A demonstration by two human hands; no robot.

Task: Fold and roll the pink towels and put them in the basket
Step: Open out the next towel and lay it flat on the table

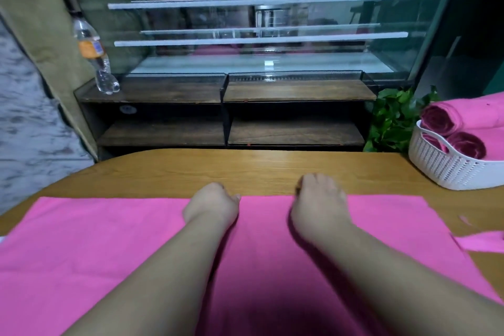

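Left hand and right hand pinch the 12 o'clock edge of the flat towel, apparently ready to fold it nearward.

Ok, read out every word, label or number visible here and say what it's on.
Nothing here reads clearly.
Orange label on the plastic bottle: there is print, but it is too blurred to read.
Small white tag inside the glass display case: too small to read.
Pink towel and white basket: no print visible.
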